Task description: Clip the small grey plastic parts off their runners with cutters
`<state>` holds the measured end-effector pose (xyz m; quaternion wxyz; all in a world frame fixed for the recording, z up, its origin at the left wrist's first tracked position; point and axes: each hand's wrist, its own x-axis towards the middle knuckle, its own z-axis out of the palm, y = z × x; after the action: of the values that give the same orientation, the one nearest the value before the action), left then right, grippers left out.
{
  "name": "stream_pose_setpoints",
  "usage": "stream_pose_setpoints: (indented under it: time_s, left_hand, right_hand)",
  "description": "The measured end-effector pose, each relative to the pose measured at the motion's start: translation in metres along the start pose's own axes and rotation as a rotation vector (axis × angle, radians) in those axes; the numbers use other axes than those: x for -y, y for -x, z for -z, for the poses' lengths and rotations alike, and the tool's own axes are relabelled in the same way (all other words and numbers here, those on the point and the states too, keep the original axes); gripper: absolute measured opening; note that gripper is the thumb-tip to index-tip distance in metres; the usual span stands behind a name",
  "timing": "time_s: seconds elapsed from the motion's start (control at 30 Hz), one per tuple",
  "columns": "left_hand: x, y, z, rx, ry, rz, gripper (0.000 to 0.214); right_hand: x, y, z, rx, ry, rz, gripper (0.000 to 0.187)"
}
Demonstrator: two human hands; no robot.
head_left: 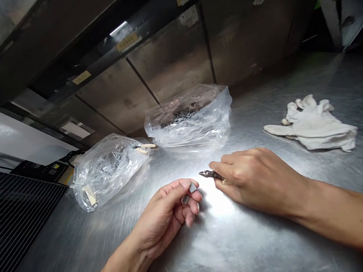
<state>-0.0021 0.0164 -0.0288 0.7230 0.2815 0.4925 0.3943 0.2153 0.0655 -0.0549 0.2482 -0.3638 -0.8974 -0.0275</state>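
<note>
My left hand (166, 213) pinches a small grey flat piece (193, 188) between thumb and forefinger. Another small grey piece (185, 199) shows just below, among the curled fingers. To the right, my right hand (255, 182) is wrapped round a pair of pliers (210, 174). Their dark pointed jaws face left toward the grey piece, a short gap away from it. The palm hides the handles. Both hands are just over the metal tabletop (254, 249).
Behind the hands stands a clear plastic bag (200, 135) of small dark pieces. A second clear bag (115, 189) lies left, with cream-handled pliers (146, 146) at its edge. White gloves (321, 127) rest at the right. A black ribbed surface (8, 211) borders the table's left.
</note>
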Motion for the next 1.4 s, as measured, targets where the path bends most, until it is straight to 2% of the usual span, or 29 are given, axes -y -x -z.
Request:
stream_pose_setpoints:
  time_s: [0.17,0.3,0.37,0.47,0.57,0.67,0.8,1.1,1.23,1.3,1.4]
  left_hand:
    - [-0.015,0.004,0.007,0.071,0.151,-0.012,0.020]
    - [-0.026,0.004,0.013,0.015,0.125,-0.003,0.030]
    - [-0.029,0.005,0.017,-0.017,-0.034,0.027,0.030]
    - [-0.031,0.006,0.021,-0.047,-0.328,0.004,0.016]
    - [-0.029,0.008,0.020,-0.080,-0.721,-0.166,0.021]
    - [-0.023,0.007,0.018,-0.064,-1.145,-0.324,0.024]
    - [-0.017,0.001,0.022,-0.061,-1.353,-0.397,0.033]
    - [-0.014,-0.011,0.032,-0.189,-1.395,-0.444,0.027]
    - [-0.013,-0.012,0.030,-0.186,-1.372,-0.442,0.024]
    - [-0.013,-0.011,0.028,-0.194,-1.271,-0.447,0.022]
    - [-0.014,-0.008,0.024,-0.241,-0.945,-0.370,0.023]
  right_hand:
    - [0.000,0.000,-0.004,0.020,-0.009,-0.040,0.013]
    - [0.000,0.002,-0.006,0.042,-0.010,-0.044,0.013]
    - [-0.001,0.002,-0.006,0.047,-0.011,-0.046,0.014]
    - [-0.002,0.002,-0.006,0.063,-0.021,-0.050,0.014]
    - [-0.002,0.001,-0.006,0.074,-0.019,-0.053,0.014]
    - [-0.001,0.000,-0.006,0.090,-0.011,-0.058,0.015]
    - [0.001,-0.001,-0.006,0.097,-0.017,-0.062,0.014]
    - [0.001,0.000,-0.007,0.097,-0.037,-0.060,0.014]
    - [0.001,-0.001,-0.007,0.105,-0.047,-0.068,0.013]
    - [0.002,-0.001,-0.007,0.107,-0.049,-0.065,0.014]
    - [0.002,0.000,-0.007,0.072,-0.053,-0.050,0.014]
